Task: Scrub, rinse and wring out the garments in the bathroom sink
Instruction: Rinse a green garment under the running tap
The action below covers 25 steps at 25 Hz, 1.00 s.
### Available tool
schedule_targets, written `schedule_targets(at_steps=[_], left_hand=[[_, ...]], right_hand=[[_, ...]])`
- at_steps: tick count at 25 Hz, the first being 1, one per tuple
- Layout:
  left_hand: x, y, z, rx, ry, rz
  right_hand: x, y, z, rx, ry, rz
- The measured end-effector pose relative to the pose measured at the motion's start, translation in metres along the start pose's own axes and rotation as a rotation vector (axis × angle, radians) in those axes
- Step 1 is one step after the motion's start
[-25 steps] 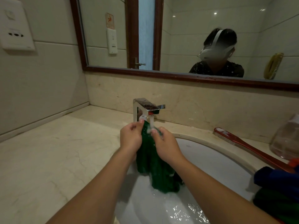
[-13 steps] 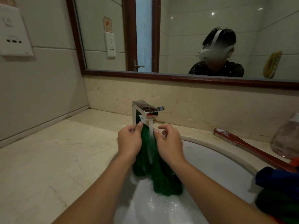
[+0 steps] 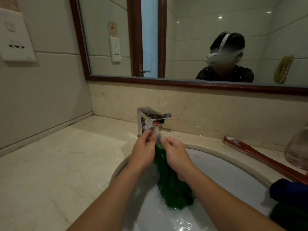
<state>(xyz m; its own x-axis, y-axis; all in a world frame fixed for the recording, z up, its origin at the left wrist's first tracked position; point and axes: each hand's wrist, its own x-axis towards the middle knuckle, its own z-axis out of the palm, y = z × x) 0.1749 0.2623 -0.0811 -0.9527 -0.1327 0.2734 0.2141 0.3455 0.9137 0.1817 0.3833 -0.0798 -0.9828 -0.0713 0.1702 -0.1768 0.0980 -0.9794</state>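
Bunched narrower than half second before, green garment (image 3: 173, 189) hung inside sink (image 3: 233, 165), lower end touching wet bottom. Left hand (image 3: 143, 150) and right hand (image 3: 175, 155) drew closer together, curled fingers of both pinched garment's top edge under running faucet (image 3: 150, 117) stream.

Beige marble tabletop (image 3: 58, 164), oval sink (image 3: 221, 153) sunk in its right half: chrome tap (image 3: 150, 118) at far rim, red brush (image 3: 250, 150) far right, clear jar (image 3: 298, 147) beyond, blue garment (image 3: 290, 192) near right.
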Motion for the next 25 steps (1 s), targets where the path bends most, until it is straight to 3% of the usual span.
schedule_targets(at_steps=[3, 6, 10, 14, 16, 18, 25], left_hand=[[0.004, -0.001, 0.000, -0.066, -0.119, -0.013], [0.005, -0.005, -0.004, 0.000, -0.029, 0.064], [0.000, 0.004, -0.001, 0.008, -0.135, 0.155], [-0.004, 0.014, -0.006, 0.107, 0.195, 0.197], [-0.001, 0.009, -0.009, 0.065, 0.246, 0.117], [0.001, 0.003, -0.010, 0.085, 0.204, 0.082], [-0.003, -0.002, -0.002, 0.122, -0.065, 0.102]], right_hand=[[0.006, -0.004, -0.005, -0.034, -0.028, -0.043], [0.013, -0.004, -0.012, -0.105, 0.115, -0.077], [0.014, -0.009, -0.016, -0.134, 0.249, -0.142], [0.007, -0.007, -0.010, -0.167, 0.125, -0.173], [0.004, -0.003, -0.005, -0.131, -0.007, -0.136], [0.007, 0.004, -0.002, -0.214, -0.048, -0.169], [0.017, 0.003, -0.018, -0.147, 0.245, -0.140]])
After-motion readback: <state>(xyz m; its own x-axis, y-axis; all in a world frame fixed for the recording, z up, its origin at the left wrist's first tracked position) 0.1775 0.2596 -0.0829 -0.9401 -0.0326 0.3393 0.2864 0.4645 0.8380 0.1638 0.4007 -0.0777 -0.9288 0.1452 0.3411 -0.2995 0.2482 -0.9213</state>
